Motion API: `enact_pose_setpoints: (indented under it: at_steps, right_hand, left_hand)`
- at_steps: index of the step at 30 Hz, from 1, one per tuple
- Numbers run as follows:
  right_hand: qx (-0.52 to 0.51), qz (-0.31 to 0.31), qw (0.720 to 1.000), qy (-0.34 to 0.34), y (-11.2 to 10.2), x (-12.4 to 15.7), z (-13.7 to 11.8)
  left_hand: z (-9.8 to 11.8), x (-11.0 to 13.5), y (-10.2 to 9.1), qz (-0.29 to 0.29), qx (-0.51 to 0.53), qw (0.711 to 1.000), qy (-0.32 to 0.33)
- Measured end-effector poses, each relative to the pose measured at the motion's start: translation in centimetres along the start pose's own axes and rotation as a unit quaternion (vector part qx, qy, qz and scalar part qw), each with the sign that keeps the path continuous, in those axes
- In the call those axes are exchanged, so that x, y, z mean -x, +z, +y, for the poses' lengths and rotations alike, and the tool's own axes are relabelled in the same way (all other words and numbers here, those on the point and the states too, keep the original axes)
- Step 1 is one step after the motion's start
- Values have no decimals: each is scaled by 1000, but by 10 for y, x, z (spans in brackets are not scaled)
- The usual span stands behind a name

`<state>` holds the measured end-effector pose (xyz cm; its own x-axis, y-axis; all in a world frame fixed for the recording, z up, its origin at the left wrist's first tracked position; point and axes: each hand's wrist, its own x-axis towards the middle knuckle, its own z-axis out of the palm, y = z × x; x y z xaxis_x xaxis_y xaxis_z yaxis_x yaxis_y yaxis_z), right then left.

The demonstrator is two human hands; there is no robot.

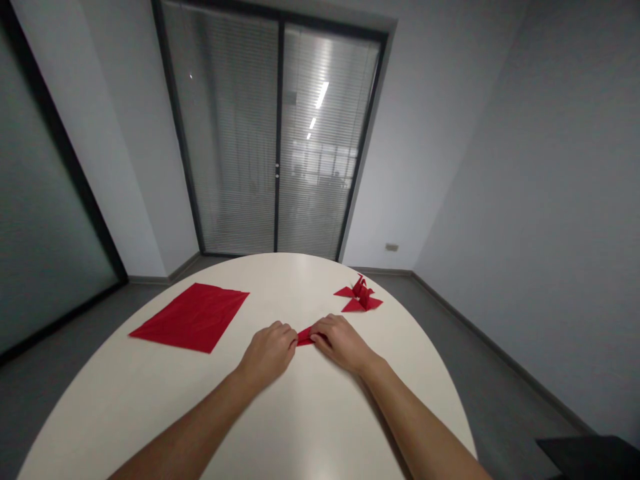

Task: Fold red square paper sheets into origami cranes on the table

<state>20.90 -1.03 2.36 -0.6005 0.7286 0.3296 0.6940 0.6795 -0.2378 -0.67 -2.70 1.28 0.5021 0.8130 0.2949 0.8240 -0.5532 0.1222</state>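
Between my two hands a small folded piece of red paper (305, 337) shows as a narrow strip, low over the middle of the table. My left hand (269, 352) has its fingers curled closed on the strip's left end. On the other end, my right hand (341, 341) grips with bent fingers and thumb. Most of the folded paper is hidden under the fingers, so its full shape cannot be made out. Beyond my right hand sit folded red paper cranes (359, 297), close together. To the left lies a flat, creased sheet of red paper (193, 319).
The round white table (300, 427) carries all the paper. Behind it stand glass doors (277, 133) with blinds. A grey wall (550, 220) rises at the right, and a dark object (590, 457) juts in at the lower right corner.
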Motion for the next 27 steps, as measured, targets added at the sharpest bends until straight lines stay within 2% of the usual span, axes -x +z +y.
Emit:
enact_pose_setpoints:
  at_steps: [10,19,27]
  right_hand:
    - [-6,-4,1000,27,0,1,0]
    - [-16,19,1000,11,3,0,-3]
    - [-43,31,999,-1,7,0,1]
  left_hand:
    - [-1,-1,4,-4,-4,1000,-6]
    - [2,1,0,1,-5,1000,-12]
    - [1,1,6,6,1,1000,-15]
